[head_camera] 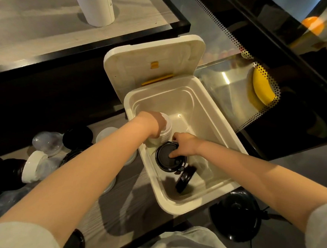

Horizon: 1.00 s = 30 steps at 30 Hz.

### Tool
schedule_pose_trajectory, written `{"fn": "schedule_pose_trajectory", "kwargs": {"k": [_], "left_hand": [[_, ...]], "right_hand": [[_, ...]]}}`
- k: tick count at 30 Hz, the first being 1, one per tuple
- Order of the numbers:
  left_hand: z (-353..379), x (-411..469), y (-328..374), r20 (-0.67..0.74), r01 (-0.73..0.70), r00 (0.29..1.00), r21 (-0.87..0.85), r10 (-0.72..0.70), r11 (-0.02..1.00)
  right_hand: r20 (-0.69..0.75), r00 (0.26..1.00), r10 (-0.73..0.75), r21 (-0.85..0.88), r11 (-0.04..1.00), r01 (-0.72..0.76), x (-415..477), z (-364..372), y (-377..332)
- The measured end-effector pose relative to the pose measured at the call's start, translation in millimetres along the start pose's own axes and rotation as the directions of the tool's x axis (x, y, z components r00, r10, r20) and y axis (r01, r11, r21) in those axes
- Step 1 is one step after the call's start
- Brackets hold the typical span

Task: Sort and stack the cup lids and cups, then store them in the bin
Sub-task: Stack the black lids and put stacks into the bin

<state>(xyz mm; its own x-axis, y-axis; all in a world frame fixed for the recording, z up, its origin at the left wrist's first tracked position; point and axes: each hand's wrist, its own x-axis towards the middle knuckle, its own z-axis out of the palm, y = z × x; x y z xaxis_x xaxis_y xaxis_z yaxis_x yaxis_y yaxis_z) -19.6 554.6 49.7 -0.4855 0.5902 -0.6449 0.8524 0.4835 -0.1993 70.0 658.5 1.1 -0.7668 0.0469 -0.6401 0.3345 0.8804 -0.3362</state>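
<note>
You had both grips down in the bin [174, 208], each on its own stack
Your left grip [154, 126] was closed around the white stack [167, 131] by the left wall; the black lid stack [164, 162] stood just beside it, nearer to you, directly under your right grip [184, 146], fingers curled on its top, thumb at its far rim

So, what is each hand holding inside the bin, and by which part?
The left hand grips the white stack round its upper end. The right hand holds the black lid at its far rim, one finger on its top.
</note>
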Motion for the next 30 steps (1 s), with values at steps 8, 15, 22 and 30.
{"fn": "schedule_pose_trajectory", "kwargs": {"k": [8,15,22,30], "left_hand": [[8.9,-19.5,28.8,0.010,-0.232,0.972,-0.124,0.235,0.965],[22.9,-10.6,46.6,0.203,-0.347,0.915,-0.042,0.348,0.937],[24.6,-14.8,46.9,0.261,-0.326,0.916,0.043,0.304,0.944],[19.6,-18.8,48.7,0.291,-0.328,0.914,0.120,0.282,0.937]], "right_hand": [[0.234,0.950,0.205,-0.002,0.978,-0.211,-33.7,-17.3,14.8],[0.386,0.900,0.204,-0.060,0.979,-0.196,-36.5,4.8,9.1],[0.144,0.983,0.110,-0.218,0.973,-0.077,-46.9,-21.6,9.6],[0.088,0.946,-0.311,-0.893,0.396,0.213,-64.4,-18.9,2.2]]}}
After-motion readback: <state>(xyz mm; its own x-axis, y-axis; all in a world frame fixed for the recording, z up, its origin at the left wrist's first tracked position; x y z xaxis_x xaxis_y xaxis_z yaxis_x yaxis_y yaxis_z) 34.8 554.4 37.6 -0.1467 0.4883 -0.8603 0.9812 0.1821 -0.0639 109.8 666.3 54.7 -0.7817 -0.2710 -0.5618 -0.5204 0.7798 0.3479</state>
